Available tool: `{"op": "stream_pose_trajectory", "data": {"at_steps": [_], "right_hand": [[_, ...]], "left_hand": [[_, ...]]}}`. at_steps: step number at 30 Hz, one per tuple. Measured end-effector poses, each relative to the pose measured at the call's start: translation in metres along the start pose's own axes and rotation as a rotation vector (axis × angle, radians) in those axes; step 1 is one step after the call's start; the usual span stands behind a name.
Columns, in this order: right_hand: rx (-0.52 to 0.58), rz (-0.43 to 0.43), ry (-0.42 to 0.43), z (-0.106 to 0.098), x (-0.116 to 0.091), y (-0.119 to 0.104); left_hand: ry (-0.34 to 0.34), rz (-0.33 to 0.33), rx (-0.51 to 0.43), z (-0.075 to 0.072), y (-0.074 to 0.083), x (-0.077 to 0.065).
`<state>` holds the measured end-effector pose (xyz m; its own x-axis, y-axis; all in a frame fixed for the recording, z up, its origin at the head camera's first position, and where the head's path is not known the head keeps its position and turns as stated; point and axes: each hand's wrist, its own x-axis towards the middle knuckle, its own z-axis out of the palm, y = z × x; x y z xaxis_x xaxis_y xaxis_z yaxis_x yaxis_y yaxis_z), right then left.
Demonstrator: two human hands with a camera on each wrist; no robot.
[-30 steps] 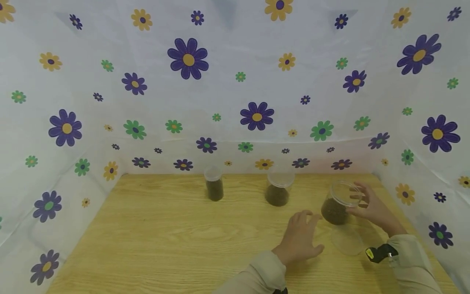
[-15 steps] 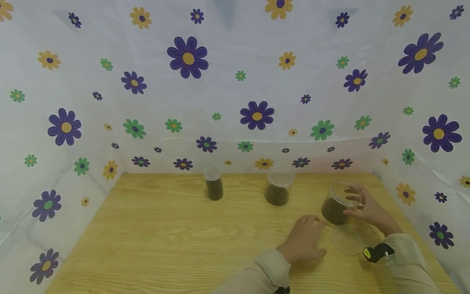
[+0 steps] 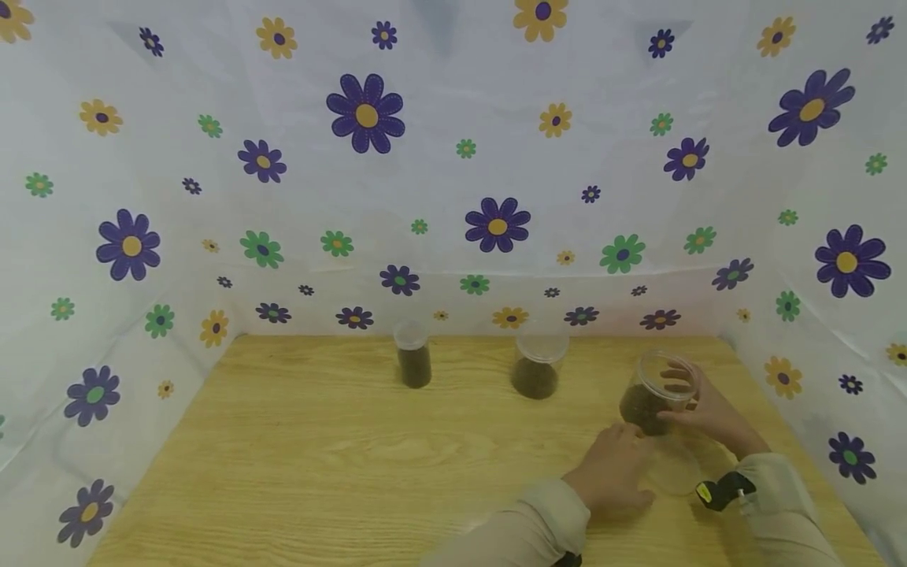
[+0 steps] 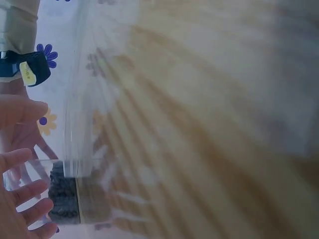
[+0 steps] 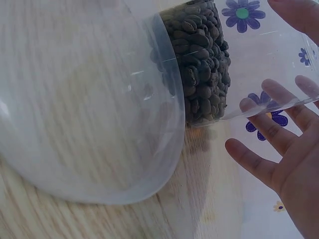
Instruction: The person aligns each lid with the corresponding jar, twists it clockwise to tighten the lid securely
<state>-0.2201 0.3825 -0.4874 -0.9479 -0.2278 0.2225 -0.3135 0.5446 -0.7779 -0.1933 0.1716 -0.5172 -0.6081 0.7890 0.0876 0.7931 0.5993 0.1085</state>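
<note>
Across to the right comes the left hand point(image 3: 612, 468), fingers loosely spread, now right by the clear jar point(image 3: 641, 405) of dark beans at right of frame. Right hand point(image 3: 712, 413) has edged leftward, wide around that jar; firm grip or not, can't tell! Round clear lid point(image 3: 675, 471) lies flat, lower right.

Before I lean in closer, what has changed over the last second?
The left hand moved right, toward the open jar. The right hand edged slightly left, farther around that jar; whether it grips it I can't tell. The open jar, the middle jar and the slim jar stayed put.
</note>
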Motion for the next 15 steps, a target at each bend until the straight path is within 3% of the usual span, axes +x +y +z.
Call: {"op": "stream_pose_trajectory", "data": {"at_steps": [6,15], "right_hand": [[-0.027,0.025,-0.006,-0.001,-0.003,0.000],[-0.018,0.053,-0.023,-0.001,-0.003,-0.007]], "left_hand": [[0.036,0.041,0.056,0.005,0.011,0.009],[-0.019,0.039,0.112,0.001,0.018,0.010]]}}
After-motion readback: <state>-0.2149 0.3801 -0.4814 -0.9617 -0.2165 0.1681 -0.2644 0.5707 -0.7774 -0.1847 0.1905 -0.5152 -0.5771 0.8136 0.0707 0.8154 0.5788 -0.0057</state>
